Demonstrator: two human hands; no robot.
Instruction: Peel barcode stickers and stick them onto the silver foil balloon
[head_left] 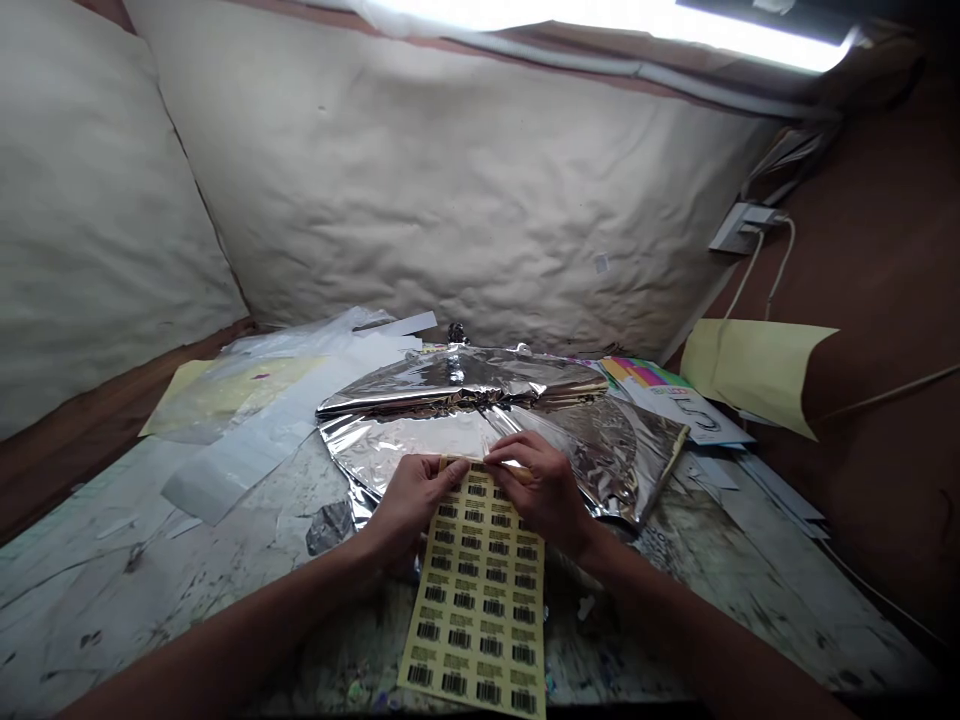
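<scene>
A yellow sheet of barcode stickers point(480, 600) hangs from its top edge in front of me, printed with several rows of labels. My left hand point(411, 500) pinches the sheet's upper left edge between thumb and fingers. At the upper right edge, my right hand point(546, 492) has its thumb and index finger closed together; whether a single sticker is between them is too small to tell. Just beyond both hands lie folded silver foil sheets point(405, 435), shiny and creased, stacked on the table.
Clear plastic and white paper strips point(247, 450) lie at the left over a yellow sheet point(176, 395). On the right are colourful printed cards point(694, 412) and a hanging yellow paper point(757, 370). A socket point(742, 228) with cables is on the wall. The tabletop point(202, 590) is stained.
</scene>
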